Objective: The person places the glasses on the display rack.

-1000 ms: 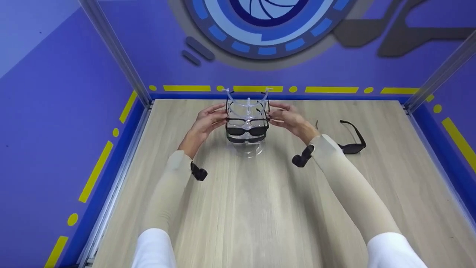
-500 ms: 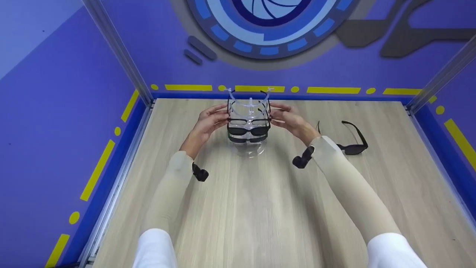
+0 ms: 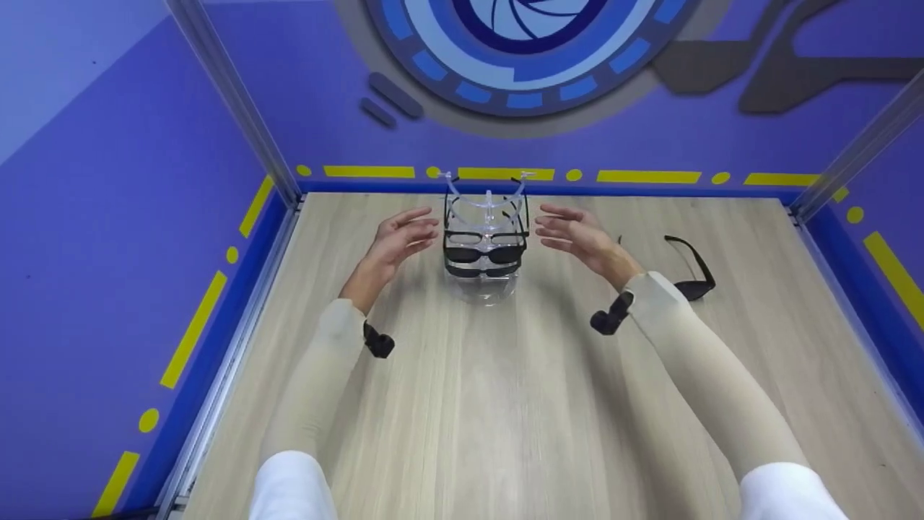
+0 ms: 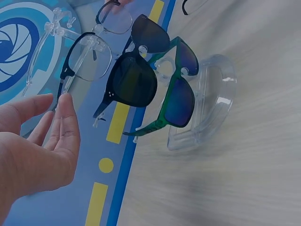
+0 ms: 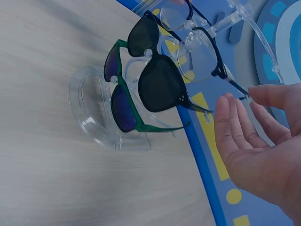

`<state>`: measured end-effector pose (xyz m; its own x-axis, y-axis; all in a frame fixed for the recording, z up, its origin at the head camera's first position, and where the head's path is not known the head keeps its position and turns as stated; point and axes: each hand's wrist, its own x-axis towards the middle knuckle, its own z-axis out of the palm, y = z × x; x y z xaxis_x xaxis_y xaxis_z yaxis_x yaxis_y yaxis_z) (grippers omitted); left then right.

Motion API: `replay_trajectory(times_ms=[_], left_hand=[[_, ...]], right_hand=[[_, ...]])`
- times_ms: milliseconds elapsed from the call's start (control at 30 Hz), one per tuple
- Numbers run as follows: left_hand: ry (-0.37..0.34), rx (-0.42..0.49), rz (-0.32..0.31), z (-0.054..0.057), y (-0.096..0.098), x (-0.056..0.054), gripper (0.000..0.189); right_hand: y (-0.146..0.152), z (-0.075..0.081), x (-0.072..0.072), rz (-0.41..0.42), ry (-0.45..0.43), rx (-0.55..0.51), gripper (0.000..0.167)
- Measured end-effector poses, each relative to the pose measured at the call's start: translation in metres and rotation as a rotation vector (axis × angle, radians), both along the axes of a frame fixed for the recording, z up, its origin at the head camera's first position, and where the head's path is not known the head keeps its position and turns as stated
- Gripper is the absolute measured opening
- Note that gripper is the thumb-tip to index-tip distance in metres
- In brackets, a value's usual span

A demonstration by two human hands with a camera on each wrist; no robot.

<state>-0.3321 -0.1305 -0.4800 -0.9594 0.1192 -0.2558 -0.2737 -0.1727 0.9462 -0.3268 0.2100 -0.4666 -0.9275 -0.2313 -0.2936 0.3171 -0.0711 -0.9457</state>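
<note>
clear rack (image 3: 485,292): mid-frame — tiers likely keep sunglasses (image 3: 465,255) separated (lenses outward)
left hand (image 3: 393,242): fingers relaxed, holding nothing
right hand (image 3: 586,238): same — just beside rack

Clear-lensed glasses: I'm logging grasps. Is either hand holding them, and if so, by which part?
Nothing is held: left hand and right hand both stand apart from the glasses.

The head view looks forward and down from above, while both wrist views share the eyewear display stand (image 3: 489,209), nearer, from opposite sides.
</note>
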Motion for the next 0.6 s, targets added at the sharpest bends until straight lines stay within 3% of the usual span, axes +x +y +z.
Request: replay_trajectory(times_ms=[233,600], left_hand=[[-0.002,-0.048,-0.016,-0.006,-0.011,0.015,0.043],[-0.011,-0.118,-0.121,-0.019,-0.013,0.046,0.041]], right_hand=[[0.022,-0.002,0.015,0.044,0.002,0.034,0.049],[0.042,-0.018,0.041,0.11,0.027,0.058,0.045]])
